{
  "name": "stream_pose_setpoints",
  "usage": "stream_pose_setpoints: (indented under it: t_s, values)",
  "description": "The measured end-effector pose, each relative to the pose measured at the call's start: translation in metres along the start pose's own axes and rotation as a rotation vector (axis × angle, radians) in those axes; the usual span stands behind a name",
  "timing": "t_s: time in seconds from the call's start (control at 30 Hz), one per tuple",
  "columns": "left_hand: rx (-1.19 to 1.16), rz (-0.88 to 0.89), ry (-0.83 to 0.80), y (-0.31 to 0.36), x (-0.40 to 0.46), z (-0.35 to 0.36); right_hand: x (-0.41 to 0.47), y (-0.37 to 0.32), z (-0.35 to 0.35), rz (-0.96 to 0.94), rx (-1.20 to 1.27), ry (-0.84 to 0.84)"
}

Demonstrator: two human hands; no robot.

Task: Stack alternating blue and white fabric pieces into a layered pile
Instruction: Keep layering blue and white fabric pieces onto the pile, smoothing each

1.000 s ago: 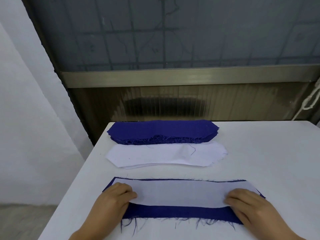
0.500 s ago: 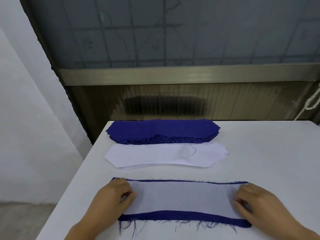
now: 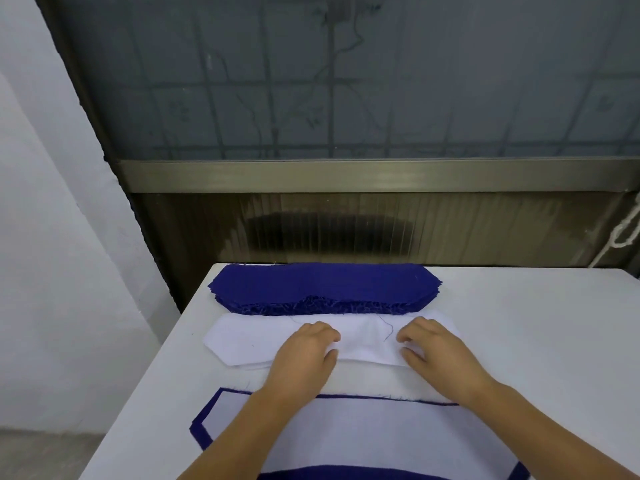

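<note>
Head view: a white table (image 3: 519, 341) fills the lower half of the frame, with a dark window and a metal sill above it.
Blue stack: a thick pile of blue fabric pieces (image 3: 322, 287) lies at the far edge of the table, centre of the frame, its frayed near edge facing the camera.
White stack: a flat pile of white fabric pieces (image 3: 249, 339) lies just below the blue stack in the frame, its far edge touching or slightly tucked under the blue fringe.
Layered pile: at the bottom of the frame a white piece (image 3: 363, 434) lies on a blue piece (image 3: 202, 433), blue showing as a border on the left, top and bottom.
Left hand: the left hand (image 3: 303, 358) rests on the middle of the white stack, fingers curled down onto the cloth and thumb at the near edge; whether it pinches a layer cannot be told.
Right hand: the right hand (image 3: 438, 356) rests on the right part of the white stack, fingers bent onto the cloth, thumb low at the near edge where the top layer looks slightly lifted; a firm pinch cannot be confirmed.
Forearms: both cross over the layered pile.
Loose thread: a dark thread (image 3: 388, 329) lies on the white stack between the hands.
Cord: a white cord (image 3: 623, 237) hangs at the right edge of the frame.
</note>
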State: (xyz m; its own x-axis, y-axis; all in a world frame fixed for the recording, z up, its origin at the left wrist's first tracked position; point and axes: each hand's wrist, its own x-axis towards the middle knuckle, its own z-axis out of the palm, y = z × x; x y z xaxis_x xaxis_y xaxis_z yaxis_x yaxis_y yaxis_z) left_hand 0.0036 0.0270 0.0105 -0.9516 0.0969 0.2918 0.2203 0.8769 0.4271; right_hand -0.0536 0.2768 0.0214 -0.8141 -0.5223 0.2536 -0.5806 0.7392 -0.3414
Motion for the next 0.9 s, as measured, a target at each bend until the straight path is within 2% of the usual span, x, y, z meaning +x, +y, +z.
stream_pose_setpoints:
  t_s: [0.13, 0.43, 0.6, 0.9]
  values:
    - [-0.041, -0.061, -0.052, 0.000, 0.023, 0.012, 0.020, 0.006, 0.005, 0.098, 0.092, -0.091]
    - [0.086, -0.065, -0.103, 0.004, 0.035, 0.023, 0.035, 0.015, 0.005, 0.201, 0.209, -0.160]
    - [0.175, -0.039, -0.082, 0.008, 0.041, 0.025, 0.039, 0.016, 0.004, 0.233, 0.202, -0.191]
    - [0.170, 0.006, 0.012, 0.010, 0.041, 0.022, 0.038, 0.013, -0.003, 0.224, 0.167, -0.179]
